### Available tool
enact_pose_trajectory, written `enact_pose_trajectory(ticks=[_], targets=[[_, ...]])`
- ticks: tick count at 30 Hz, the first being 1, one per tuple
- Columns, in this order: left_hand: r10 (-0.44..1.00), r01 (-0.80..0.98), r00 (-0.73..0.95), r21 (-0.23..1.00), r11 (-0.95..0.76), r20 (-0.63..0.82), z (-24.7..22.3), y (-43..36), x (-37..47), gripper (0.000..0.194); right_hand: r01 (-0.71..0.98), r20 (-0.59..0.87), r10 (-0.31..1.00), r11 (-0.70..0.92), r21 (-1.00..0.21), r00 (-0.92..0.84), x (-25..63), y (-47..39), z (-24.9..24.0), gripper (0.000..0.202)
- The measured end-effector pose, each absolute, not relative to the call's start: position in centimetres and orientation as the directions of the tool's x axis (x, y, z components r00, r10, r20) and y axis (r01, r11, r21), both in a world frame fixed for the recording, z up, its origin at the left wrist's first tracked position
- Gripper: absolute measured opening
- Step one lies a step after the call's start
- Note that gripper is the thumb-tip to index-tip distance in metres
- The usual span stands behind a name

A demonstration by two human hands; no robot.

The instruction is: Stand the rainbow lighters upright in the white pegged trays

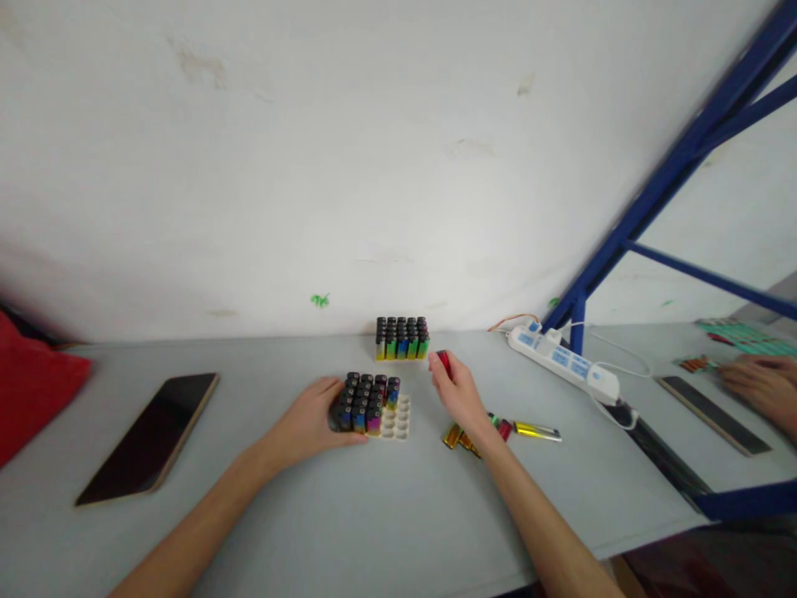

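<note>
My left hand (320,418) grips the left side of a block of black-topped lighters (359,403), thumb along the front and fingers behind. They stand upright in a pale tray (402,422) with round-cornered pockets, whose right-hand pockets show bare. My right hand (457,390), raised right of the tray, pinches a small red lighter (444,360); the fingers hide most of it. Beneath my right forearm lie loose shiny pieces in gold (452,436), red (504,429) and green, partly hidden.
A second block of lighters (402,340) stands near the wall. A dark flat panel (149,436) lies left, beside a red cloth-like thing (37,386). A white power strip (564,364) with cables and a blue frame (653,183) stand right. Another person's hands (763,382) work beyond it.
</note>
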State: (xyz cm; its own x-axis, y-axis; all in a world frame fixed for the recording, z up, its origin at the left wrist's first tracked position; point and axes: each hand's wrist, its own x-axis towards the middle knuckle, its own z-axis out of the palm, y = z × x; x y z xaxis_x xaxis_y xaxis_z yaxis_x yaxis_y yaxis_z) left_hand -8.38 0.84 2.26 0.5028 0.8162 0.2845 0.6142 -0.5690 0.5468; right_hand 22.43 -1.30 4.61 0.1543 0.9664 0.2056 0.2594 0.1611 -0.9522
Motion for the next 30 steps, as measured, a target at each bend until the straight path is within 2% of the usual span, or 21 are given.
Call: enact_pose_trajectory(ticks=[2,5,9,15,19,22,25,30], targets=[[0.826,0.626,0.496,0.549,-0.554,0.268,2.4,0.7,-8.3,0.060,0.406,0.261,0.939,0.153,-0.901,0.225,21.7,-1.8,4.8,0.072],[0.846,0.659,0.470,0.536,-0.527,0.252,2.4,0.5,-8.0,0.060,0.491,0.262,0.933,0.113,-0.864,0.247,20.8,-2.6,5.1,0.075],[0.858,0.678,0.443,0.530,-0.510,0.260,2.1,0.3,-7.6,0.061,0.503,0.244,0.955,0.130,-0.854,0.167,20.5,-3.3,5.0,0.068],[0.864,0.672,0.434,0.547,-0.499,0.255,2.0,0.2,-7.7,0.065,0.484,0.203,0.965,0.099,-0.870,0.167,20.2,-3.5,4.5,0.048],[0.863,0.681,0.433,0.533,-0.502,0.259,1.7,0.4,-8.0,0.066,0.498,0.216,0.965,0.115,-0.860,0.150,20.2,-3.4,4.5,0.047],[0.865,0.689,0.425,0.525,-0.500,0.266,1.3,0.5,-8.0,0.061,0.492,0.228,0.968,0.149,-0.858,0.105,20.5,-3.5,4.5,0.047],[0.858,0.683,0.431,0.522,-0.512,0.277,1.2,0.6,-8.0,0.057,0.498,0.272,0.962,0.226,-0.838,0.021,20.8,-3.5,4.5,0.038],[0.848,0.663,0.442,0.530,-0.528,0.292,1.5,0.6,-8.0,0.062,0.605,0.381,0.917,0.371,-0.705,-0.118,21.0,-3.4,4.2,0.041]])
